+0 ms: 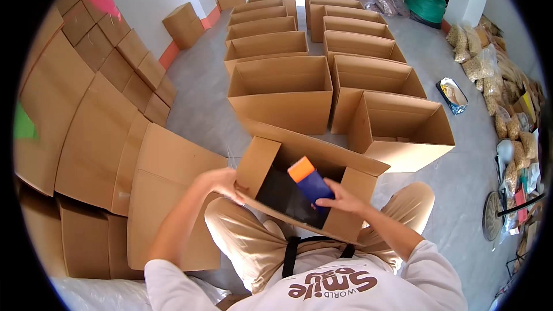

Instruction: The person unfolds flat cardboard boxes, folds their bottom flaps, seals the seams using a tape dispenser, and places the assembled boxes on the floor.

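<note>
An open cardboard box (259, 161) sits tilted between my knees, its flaps up and its inside dark. My left hand (224, 183) is at the box's left near edge, with fingers closed on the cardboard wall. Over the opening, my right hand (340, 197) holds a blue and orange object (311, 181), with the orange end pointing up and left. The fingers wrap round its lower right part. What lies at the bottom of the box cannot be made out.
Two rows of open boxes (288, 103) stand ahead. Flat cardboard sheets (167, 178) lean at the left, below stacked cartons (129, 46). A small tray (453, 97) lies on the floor at right, near filled bags (481, 66) and a fan-like round object (492, 216).
</note>
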Demonstrator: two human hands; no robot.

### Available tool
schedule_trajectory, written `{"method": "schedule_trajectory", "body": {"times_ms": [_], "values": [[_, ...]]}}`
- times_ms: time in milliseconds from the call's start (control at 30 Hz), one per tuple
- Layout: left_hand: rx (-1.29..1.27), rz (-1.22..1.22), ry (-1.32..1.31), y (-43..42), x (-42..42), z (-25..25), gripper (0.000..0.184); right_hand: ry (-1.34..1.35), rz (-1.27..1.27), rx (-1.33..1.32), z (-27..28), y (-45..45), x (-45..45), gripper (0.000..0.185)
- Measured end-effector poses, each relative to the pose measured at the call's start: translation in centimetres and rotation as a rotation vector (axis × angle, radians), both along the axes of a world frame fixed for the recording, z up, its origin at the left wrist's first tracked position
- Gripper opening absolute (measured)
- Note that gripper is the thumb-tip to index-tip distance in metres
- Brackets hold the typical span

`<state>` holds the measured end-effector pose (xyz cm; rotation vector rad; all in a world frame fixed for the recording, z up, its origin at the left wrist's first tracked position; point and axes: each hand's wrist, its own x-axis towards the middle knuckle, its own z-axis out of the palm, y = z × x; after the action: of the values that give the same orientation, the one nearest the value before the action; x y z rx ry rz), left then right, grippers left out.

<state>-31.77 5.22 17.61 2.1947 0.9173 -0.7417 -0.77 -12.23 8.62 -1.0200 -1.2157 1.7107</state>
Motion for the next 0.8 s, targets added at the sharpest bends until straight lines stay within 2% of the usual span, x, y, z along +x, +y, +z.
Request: {"method": "schedule_trajectory", "body": {"times_ms": [33,67,100,133,200,233,267,300,333,400,467,533,567,600,633,700,733,767,800], "values": [[-0.036,-0.018,0.086,0.6,1.7,-0.1,0.065,-0.008,0.014,0.073,3.1,0.5,0.7,0.055],[0.046,0.005,0.013,1.1,2.0,-1.9,0.062,-0.016,0.032,0.146,6.1,1.0,1.4,0.054],[0.037,0.046,0.138,0.7,4.3,-0.2,0.067,-0.015,-0.04,0.223,8.7,1.3,2.3,0.053],[0.038,0.057,0.137,0.2,5.1,-0.6,0.067,-0.011,-0.114,0.304,11.1,1.6,3.1,0.052],[0.561,-0.061,-0.042,-0.3,5.7,-1.9,0.082,-0.005,-0.402,0.5,14.7,2.6,3.8,0.044],[0.564,-0.058,-0.039,-0.7,5.4,-2.7,0.082,-0.029,-0.555,0.476,14.8,3.5,4.5,0.04],[0.65,0.148,-0.163,-1.4,5.0,-3.7,0.085,-0.053,-0.711,0.447,14.4,4.4,5.5,0.037],[0.728,0.357,-0.29,-1.8,4.5,-5.0,0.089,0.046,-0.761,0.347,13.1,5.3,6.7,0.036],[0.719,0.362,-0.289,-1.2,3.5,-7.8,0.089,0.042,-0.757,0.34,10.8,5.7,6.5,0.036],[0.227,0.626,-0.669,0.9,0.9,-13.4,0.101,-0.25,-1.024,0.203,6.4,5.5,5.6,0.038],[0.17,0.728,-0.716,0.6,1.1,-13.0,0.097,-0.13,-0.952,0.229,4.4,2.4,1.8,0.037],[0.094,0.821,-0.749,-0.8,1.7,-11.7,0.093,-0.472,-1.055,0.462,1.6,-0.3,-0.9,0.032],[-0.024,0.954,-0.789,-1.4,2.3,-9.8,0.086,-0.471,-1.049,0.459,0.5,-1.8,-1.4,0.032],[-0.144,1.085,-0.827,-1.7,2.8,-8.9,0.078,-0.326,-0.936,0.383,-0.1,-3.1,-1.8,0.035],[-0.142,1.089,-0.827,-1.6,3.1,-9.2,0.078,-0.185,-0.819,0.311,-0.4,-3.5,-1.9,0.038],[-0.075,1.24,-0.799,-1.0,3.2,-10.6,0.061,-0.176,-0.82,0.286,-0.3,-3.3,-1.7,0.037],[-0.073,1.246,-0.797,-0.8,2.8,-11.7,0.061,-0.166,-0.832,0.255,0.0,-3.3,-1.8,0.036],[-0.003,1.202,-0.774,-0.3,2.6,-12.8,0.059,-0.115,-0.834,0.225,0.5,-3.3,-1.7,0.025],[0.065,1.157,-0.752,-0.2,2.6,-12.9,0.058,-0.117,-0.828,0.228,0.6,-3.2,-1.7,0.025]]}}
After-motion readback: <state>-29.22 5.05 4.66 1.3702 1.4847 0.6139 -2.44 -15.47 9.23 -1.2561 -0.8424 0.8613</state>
